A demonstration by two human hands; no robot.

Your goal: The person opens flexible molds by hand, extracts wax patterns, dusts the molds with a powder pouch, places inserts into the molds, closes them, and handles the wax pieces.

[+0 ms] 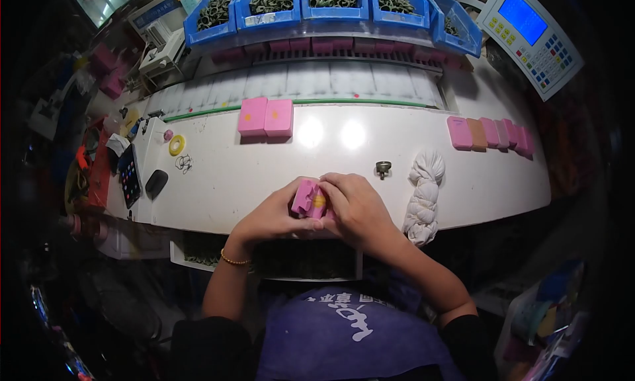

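Note:
A pink rubber mould [307,199] with a notched edge and a yellow mark is held above the front of the white table. My left hand [274,212] grips it from the left side, thumb along the bottom. From the right, my right hand [357,206] has its fingers closed over the top and side. The mould's right part is hidden behind the right fingers. Two more pink blocks [266,118] with yellow marks stand side by side beyond my hands. A small dark metal piece [383,169] lies right of my right hand.
A twisted white cloth [425,196] lies at the right. Behind it stands a row of pink and tan blocks [489,135]. Blue bins [337,14] line the back, beside a keypad display [532,37]. At left are yellow tape [176,145], a black mouse [156,183] and a phone [129,176].

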